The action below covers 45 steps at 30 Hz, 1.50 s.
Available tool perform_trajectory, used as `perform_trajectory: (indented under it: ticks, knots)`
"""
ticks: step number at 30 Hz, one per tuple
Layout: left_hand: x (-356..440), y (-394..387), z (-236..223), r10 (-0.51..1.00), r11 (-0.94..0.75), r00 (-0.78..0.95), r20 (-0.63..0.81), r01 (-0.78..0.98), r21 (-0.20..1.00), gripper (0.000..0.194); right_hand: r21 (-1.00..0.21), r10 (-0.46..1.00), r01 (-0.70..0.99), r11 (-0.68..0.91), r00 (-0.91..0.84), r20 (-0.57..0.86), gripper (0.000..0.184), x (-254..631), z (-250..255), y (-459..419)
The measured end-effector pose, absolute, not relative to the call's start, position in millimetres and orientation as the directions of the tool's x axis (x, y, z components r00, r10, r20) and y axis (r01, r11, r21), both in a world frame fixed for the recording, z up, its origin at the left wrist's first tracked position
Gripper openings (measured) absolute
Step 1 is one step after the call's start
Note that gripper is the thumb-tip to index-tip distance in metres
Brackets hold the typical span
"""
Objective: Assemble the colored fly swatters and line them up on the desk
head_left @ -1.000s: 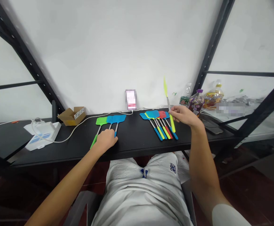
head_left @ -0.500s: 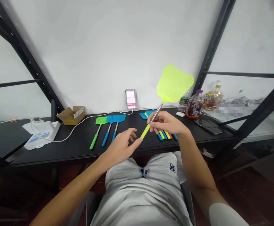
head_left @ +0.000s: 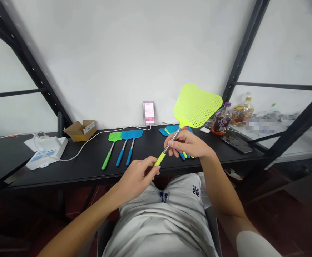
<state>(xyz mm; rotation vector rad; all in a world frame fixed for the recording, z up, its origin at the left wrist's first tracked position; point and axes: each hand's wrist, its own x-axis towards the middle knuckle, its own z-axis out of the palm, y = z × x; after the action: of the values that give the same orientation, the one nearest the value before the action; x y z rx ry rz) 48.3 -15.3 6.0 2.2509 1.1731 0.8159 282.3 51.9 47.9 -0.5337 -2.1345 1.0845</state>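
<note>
Yellow-green, the fly swatter (head_left: 197, 105) is held in both hands above the black table (head_left: 83, 167), its mesh head raised and tilted toward the right. Its handle is gripped near the lower end by the thumb and fingers of the left hand (head_left: 137, 176); its metal shaft is pinched by the right hand (head_left: 190, 144). Behind the right hand, a cluster of swatters (head_left: 172, 129) is partly hidden. Farther left, a green swatter (head_left: 115, 136) and two blue swatters (head_left: 135, 134) are laid side by side. Against the wall (head_left: 134, 53), a lit phone (head_left: 149, 110) is propped, with a white cable (head_left: 150, 126) plugged in. An opened cardboard box (head_left: 81, 132) is seen at the left, a purple-capped bottle (head_left: 221, 121) at the right.
</note>
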Motion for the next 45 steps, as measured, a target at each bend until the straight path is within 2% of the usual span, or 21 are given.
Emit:
perform_trajectory:
  ticks: [9,12,16,19,21,24,27,29,31,35,38,41,45]
  knots:
    - [40,-16,0,0.855,-0.489,0.464,0.231,0.576,0.655,0.019,-0.832,0.753,0.022,0.554,-0.441,0.489,0.037,305,51,56]
    - [35,-15,-1,0.884,-0.446,0.397,0.245,0.564,0.695,0.01,-0.819,0.717,0.113,0.562,-0.561,0.414,0.037,311,55,55]
    - [28,-14,1,0.909,-0.411,0.282,0.306,0.493,0.767,0.004,-0.794,0.655,0.263,0.548,-0.725,0.212,0.025,304,56,53]
    - [24,-14,6,0.914,-0.404,0.194,0.357,0.33,0.853,0.009,-0.773,0.627,0.317,0.549,-0.768,0.131,0.013,295,51,55]
    - [20,-12,10,0.928,-0.368,0.112,0.355,0.131,0.92,0.011,-0.755,0.612,0.323,0.57,-0.78,0.128,0.009,292,49,57]
    - [13,-8,17,0.966,-0.244,0.039,0.255,-0.182,0.953,0.01,-0.699,0.602,0.334,0.633,-0.78,0.172,0.018,292,47,60]
    - [7,-5,20,0.994,-0.056,0.075,0.083,-0.315,0.948,0.021,-0.635,0.602,0.358,0.685,-0.769,0.216,0.025,293,49,60]
    - [6,-5,19,0.995,0.019,0.104,0.011,-0.286,0.958,0.027,-0.603,0.595,0.371,0.706,-0.773,0.221,0.029,292,50,59]
    - [8,-5,16,0.995,0.023,0.103,0.0,-0.219,0.975,0.027,-0.574,0.578,0.375,0.728,-0.786,0.22,0.03,290,50,57]
    - [7,-6,12,0.999,-0.046,0.019,0.05,-0.202,0.978,0.036,-0.558,0.585,0.386,0.735,-0.777,0.233,0.035,287,48,57]
    - [2,-6,13,0.988,-0.111,0.082,0.133,-0.225,0.968,0.052,-0.566,0.638,0.431,0.703,-0.733,0.234,0.038,287,47,59]
    - [0,-8,12,0.977,-0.165,0.116,0.177,-0.1,0.981,0.043,-0.55,0.632,0.436,0.712,-0.739,0.231,0.034,284,47,58]
    - [5,-10,7,0.988,-0.144,0.052,0.142,0.047,0.988,0.041,-0.525,0.542,0.362,0.771,-0.805,0.241,0.022,273,47,53]
